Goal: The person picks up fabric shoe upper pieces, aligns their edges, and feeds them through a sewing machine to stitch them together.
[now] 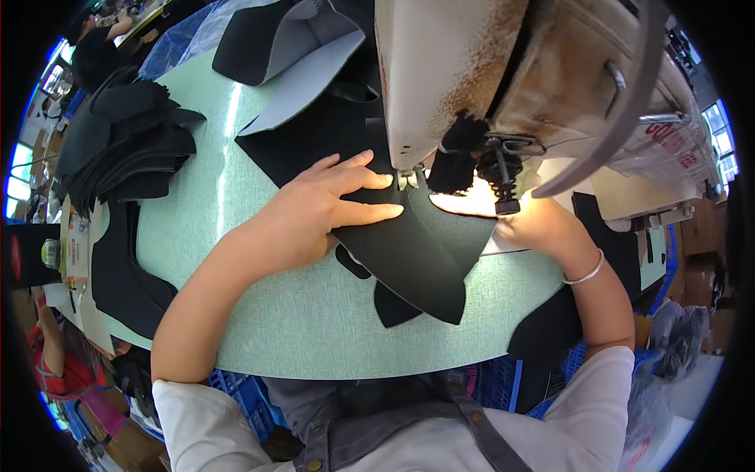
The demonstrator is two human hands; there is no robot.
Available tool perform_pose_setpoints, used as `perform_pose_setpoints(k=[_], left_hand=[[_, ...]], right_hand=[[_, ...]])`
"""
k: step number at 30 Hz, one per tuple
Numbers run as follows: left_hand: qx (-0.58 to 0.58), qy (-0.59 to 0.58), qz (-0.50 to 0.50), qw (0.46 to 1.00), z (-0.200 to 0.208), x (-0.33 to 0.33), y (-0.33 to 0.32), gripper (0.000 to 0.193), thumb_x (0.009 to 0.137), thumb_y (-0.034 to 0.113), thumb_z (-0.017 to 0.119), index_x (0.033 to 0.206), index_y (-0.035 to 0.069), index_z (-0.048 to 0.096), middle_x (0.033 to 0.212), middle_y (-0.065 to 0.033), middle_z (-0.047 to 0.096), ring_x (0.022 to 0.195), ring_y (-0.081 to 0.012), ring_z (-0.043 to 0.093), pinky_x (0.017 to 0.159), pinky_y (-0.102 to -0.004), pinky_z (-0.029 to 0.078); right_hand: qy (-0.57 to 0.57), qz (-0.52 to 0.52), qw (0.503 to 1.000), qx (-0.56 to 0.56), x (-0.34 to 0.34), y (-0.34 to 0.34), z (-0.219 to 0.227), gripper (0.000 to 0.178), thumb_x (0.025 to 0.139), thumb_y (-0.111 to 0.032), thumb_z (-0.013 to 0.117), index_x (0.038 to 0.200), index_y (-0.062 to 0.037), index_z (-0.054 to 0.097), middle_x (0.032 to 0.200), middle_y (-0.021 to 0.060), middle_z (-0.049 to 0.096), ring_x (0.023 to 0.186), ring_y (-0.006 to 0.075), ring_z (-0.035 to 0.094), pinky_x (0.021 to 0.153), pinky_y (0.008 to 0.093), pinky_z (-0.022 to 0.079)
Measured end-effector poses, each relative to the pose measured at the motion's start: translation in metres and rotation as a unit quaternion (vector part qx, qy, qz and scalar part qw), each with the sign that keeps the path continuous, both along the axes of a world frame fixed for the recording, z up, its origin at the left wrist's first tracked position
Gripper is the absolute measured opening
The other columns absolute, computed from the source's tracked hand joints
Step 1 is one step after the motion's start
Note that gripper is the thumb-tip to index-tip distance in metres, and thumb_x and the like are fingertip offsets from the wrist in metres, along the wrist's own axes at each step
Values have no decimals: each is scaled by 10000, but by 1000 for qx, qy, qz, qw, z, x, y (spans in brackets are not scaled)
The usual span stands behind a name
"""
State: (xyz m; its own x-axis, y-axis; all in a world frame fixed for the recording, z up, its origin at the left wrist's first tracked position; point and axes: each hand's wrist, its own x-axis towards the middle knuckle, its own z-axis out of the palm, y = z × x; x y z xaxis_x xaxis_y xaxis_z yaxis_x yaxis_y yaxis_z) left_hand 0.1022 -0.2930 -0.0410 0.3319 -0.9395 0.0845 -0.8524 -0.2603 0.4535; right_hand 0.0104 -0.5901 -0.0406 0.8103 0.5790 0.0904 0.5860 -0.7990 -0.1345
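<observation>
A black fabric piece [417, 252] with a pointed lower end lies under the presser foot [407, 179] of a sewing machine [448, 71]. My left hand [326, 203] rests on this fabric just left of the foot, its fingers spread and flat. On the other side, my right hand [535, 224] is at the fabric's right edge, beneath the machine head. Its fingers are partly hidden by the machine parts and washed out by bright light, so their grip is unclear. Behind my left hand, more black fabric with a grey underside [314, 94] is bunched on the table.
A stack of cut black pieces [126, 141] sits at the left of the pale green table [267, 330]. More black pieces [130, 271] lie at the left edge and near my right forearm [543, 322]. Blue crates [244, 401] stand below. Other people work at far left.
</observation>
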Motion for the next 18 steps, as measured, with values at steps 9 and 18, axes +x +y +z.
perform_pose_setpoints(k=[9,18], left_hand=[[-5,-37,48,998,-1,-32,-3,541,721,-71,637,1239,86,632,1263,-120,548,1320,-390,463,1077,-539,415],[-19,-19,11,1000,-5,-2,1,552,715,-96,636,1223,121,659,1248,-112,578,1361,-380,434,1095,-541,403]], right_hand=[[-75,-23,994,-79,-25,43,3,546,768,-36,603,1305,-131,619,1239,57,673,1060,190,673,773,331,565],[-97,21,995,5,-5,7,-6,145,799,-141,675,933,-101,712,709,72,619,598,255,572,569,363,457]])
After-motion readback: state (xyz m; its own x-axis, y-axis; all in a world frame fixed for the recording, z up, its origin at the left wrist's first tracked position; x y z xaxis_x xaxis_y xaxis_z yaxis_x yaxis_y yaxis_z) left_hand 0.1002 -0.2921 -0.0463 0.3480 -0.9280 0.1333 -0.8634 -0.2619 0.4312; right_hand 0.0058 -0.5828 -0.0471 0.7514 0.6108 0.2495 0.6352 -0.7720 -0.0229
